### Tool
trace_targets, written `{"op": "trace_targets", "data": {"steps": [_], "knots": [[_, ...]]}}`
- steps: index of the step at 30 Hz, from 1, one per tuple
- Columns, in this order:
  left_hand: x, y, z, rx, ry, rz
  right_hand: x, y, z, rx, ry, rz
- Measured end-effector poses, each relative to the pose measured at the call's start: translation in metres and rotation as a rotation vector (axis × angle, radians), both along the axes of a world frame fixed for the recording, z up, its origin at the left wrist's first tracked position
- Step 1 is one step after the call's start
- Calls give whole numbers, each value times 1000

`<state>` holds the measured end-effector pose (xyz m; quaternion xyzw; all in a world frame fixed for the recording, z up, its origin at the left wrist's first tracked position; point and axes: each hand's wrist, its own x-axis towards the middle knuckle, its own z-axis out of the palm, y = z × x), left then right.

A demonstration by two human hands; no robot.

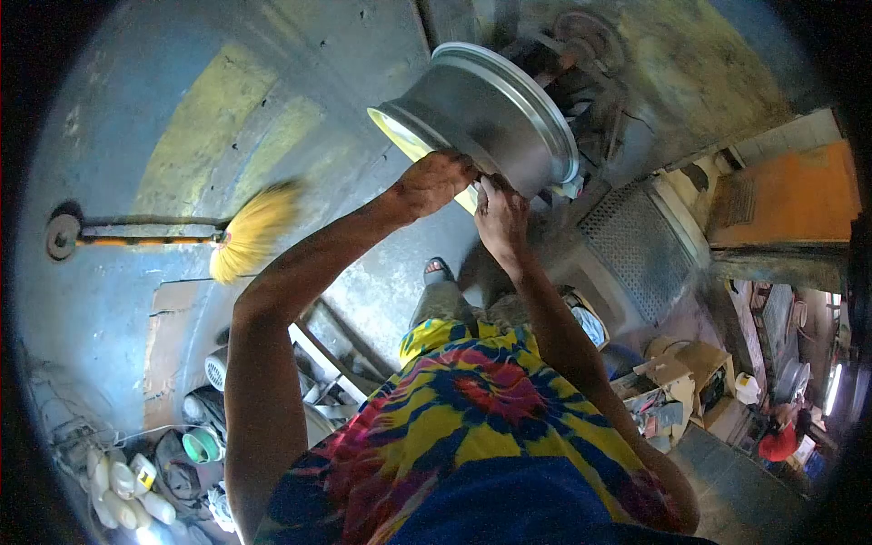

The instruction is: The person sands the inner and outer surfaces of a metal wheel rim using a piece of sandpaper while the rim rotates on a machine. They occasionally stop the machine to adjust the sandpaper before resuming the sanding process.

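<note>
A grey metal wheel rim [481,100] sits tilted in front of me, its barrel toward me and a pale yellow strip showing along its left edge. My left hand [440,182] is closed at the near lower edge of the rim, its fingertips pinched together. Beside it, nearly touching, my right hand [502,213] is also closed, thumb and fingers bent inward. Whatever lies between the fingers is hidden or too small to name.
A dark machine with a round part [586,41] stands behind the rim. Leftward are a yellow broom [254,232] and flattened cardboard [173,336]. White bottles [123,486] lie lower left. A perforated metal panel [640,241] and cardboard boxes [686,372] are right; a person in red [777,442] is beyond.
</note>
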<state>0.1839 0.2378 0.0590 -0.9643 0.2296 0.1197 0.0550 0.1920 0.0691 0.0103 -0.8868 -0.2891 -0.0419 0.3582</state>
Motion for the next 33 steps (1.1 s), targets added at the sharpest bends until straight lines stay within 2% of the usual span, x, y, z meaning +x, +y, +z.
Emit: {"op": "trace_targets", "data": {"steps": [6,9,14,18,21,23,24,26,27,29,33], "knots": [[-2,6,-15,-76,-201,-90,-4,4,-10,-23,-15,-51],[-4,0,-13,55,-289,-136,-5,0,-11,-34,-14,-56],[-2,7,-20,-113,-443,-211,-6,-1,-6,-81,-27,-73],[-4,-4,-8,-139,-453,-214,-3,-10,-6,-37,-45,-30],[-6,-7,-16,-76,-302,-158,8,-18,-9,5,-41,52],[-12,-8,-18,-101,-466,-174,7,-22,-20,-34,-102,98],[-13,-7,-18,-100,-468,-183,8,-21,-21,-31,-104,89],[-18,-8,-19,-134,-293,-81,6,-21,-25,29,-316,104],[-21,-7,-17,-134,-291,-84,5,-19,-18,29,-314,100],[-27,-6,-11,-22,-506,-146,2,-17,-6,-111,-301,129],[-31,-3,-24,-73,-523,-61,12,-17,-3,-136,-332,219]]}}
